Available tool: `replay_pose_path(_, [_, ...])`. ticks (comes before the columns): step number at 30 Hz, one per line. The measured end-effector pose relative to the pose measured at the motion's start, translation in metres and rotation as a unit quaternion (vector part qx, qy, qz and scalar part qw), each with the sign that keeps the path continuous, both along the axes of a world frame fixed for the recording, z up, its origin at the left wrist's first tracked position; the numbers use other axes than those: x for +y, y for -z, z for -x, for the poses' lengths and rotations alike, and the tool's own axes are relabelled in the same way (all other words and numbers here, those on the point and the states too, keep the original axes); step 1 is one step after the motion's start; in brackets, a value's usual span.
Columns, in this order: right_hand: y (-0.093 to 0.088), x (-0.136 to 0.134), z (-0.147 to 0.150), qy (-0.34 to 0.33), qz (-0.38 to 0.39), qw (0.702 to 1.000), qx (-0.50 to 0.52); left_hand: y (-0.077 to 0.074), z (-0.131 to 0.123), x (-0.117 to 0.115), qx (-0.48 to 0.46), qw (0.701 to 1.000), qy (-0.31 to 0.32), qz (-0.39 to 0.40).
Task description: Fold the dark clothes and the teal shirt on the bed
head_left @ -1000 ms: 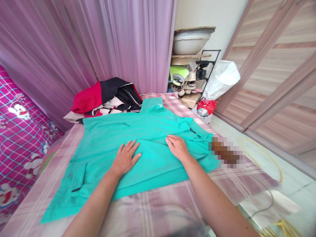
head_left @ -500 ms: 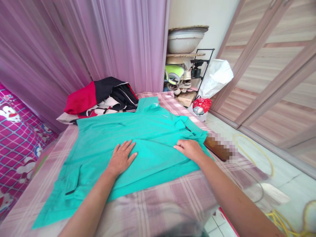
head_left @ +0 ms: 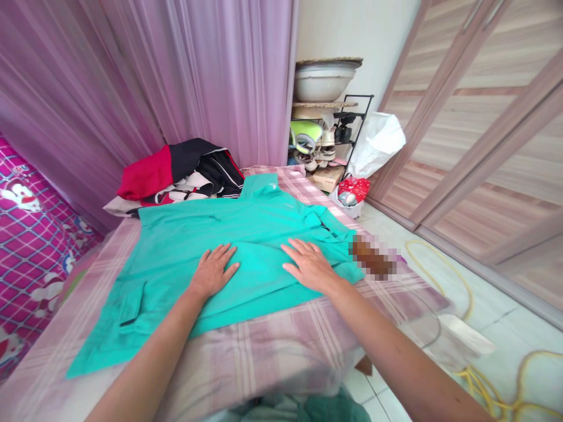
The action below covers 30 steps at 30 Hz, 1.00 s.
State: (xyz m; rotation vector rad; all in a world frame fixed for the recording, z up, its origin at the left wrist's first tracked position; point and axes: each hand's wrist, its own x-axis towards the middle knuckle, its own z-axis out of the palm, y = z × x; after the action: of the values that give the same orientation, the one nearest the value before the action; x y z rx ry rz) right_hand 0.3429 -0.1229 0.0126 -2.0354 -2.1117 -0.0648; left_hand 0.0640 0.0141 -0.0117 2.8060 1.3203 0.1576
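Note:
A teal jacket (head_left: 176, 252) lies spread across the plaid-covered bed, its collar end toward the right and a pocket with a dark zip end near its lower left. My left hand (head_left: 214, 271) rests flat on the middle of the jacket, fingers stretched out and apart. To its right, my right hand (head_left: 310, 265) lies palm down on the cloth with the fingers spread. Neither hand grips the fabric. A few creases run through the jacket around and between the hands.
Folded red, black and white clothes (head_left: 176, 170) lie at the bed's far side by a purple curtain (head_left: 220, 82). A blurred-out brown object (head_left: 373, 258) sits on the plaid sheet (head_left: 264, 346) at right. Beyond stand a shoe rack (head_left: 352, 143), a white bag (head_left: 378, 140) and a wardrobe (head_left: 475, 140).
My right hand has moved left across the jacket, and its curled fingers have opened out flat. My left hand stays in about the same place on the cloth. The view has shifted slightly.

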Motion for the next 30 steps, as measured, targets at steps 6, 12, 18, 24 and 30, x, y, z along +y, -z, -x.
replay_pose_path(6, [0.027,-0.011,-0.029,0.031,0.031,0.998,-0.053,0.001,-0.001,0.001,0.001,1.0,0.004,-0.014])
replay_pose_path(12, [0.037,-0.017,-0.069,0.03,-0.018,0.996,-0.077,-0.003,-0.003,-0.006,-0.006,0.999,-0.007,-0.036])
replay_pose_path(18, [0.047,-0.014,-0.069,0.03,-0.075,0.994,-0.07,-0.021,-0.002,-0.021,-0.013,0.996,-0.037,-0.085])
replay_pose_path(24, [0.055,-0.012,-0.075,0.017,-0.098,0.991,-0.087,-0.038,0.042,-0.039,0.028,0.986,-0.143,-0.086])
replay_pose_path(30, [0.061,-0.008,-0.08,0.005,-0.095,0.991,-0.094,-0.021,0.098,-0.069,0.053,0.967,-0.231,-0.095])
